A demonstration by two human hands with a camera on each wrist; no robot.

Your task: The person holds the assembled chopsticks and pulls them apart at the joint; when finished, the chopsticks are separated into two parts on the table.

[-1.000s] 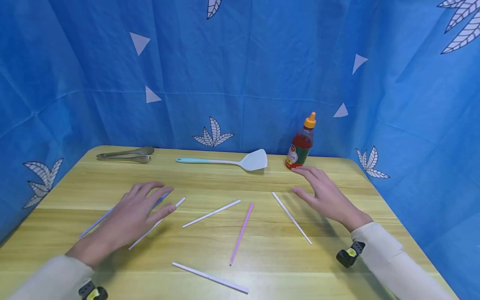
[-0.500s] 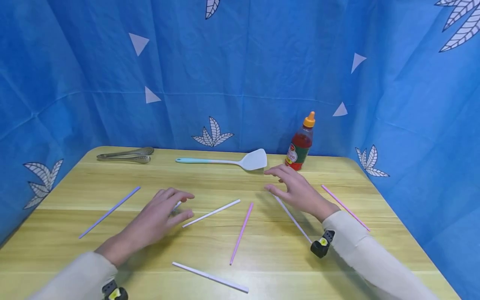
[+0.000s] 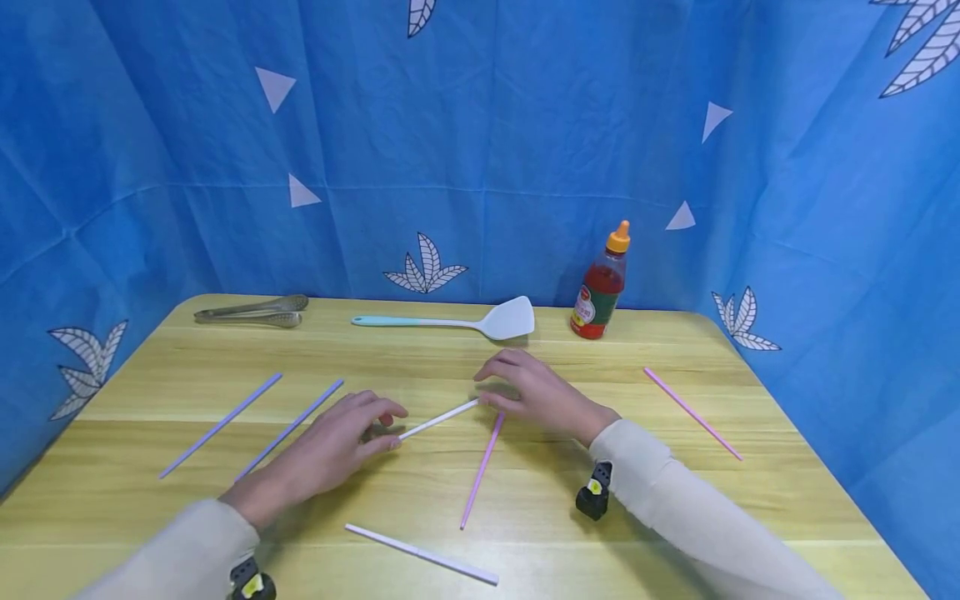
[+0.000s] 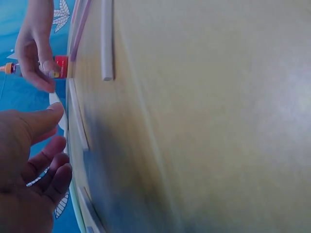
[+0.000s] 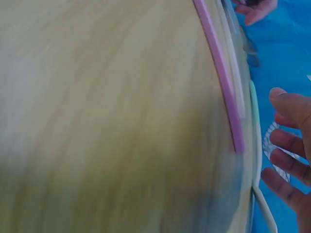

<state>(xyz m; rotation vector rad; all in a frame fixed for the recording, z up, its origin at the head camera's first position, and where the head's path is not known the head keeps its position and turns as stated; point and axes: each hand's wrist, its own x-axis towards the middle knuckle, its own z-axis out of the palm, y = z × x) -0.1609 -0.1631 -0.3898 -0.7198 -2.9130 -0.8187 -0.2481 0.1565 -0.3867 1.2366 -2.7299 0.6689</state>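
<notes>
A thin white stick (image 3: 438, 421) lies flat on the wooden worktop (image 3: 600, 542), in the gap from one hand to the other. The person's left hand (image 3: 337, 443) is over the stick's near end and covers a bit of it from above. Its grip is fairly wide, with the thumb away from the bent fingers. The right hand (image 3: 536, 396) is by the far end, and its grip is wide too. From the wrist cameras I see both hands up above the wood, and the stick down below them.

A pink stick (image 3: 482, 475) lies just under the right hand's side and points toward the person. Closer to the person is a fatter pale stick (image 3: 420, 553). Over on the left, two bluish sticks (image 3: 221, 425) lie side by side, a little apart. Another pink stick (image 3: 693, 414) is out past the right arm.

Along the back edge are metal tongs (image 3: 277, 319), a white spatula (image 3: 512, 318) with a mint handle, and a red sauce bottle (image 3: 597, 296) standing up. Behind it all hangs a blue cloth (image 3: 487, 125) with leaves on it.
</notes>
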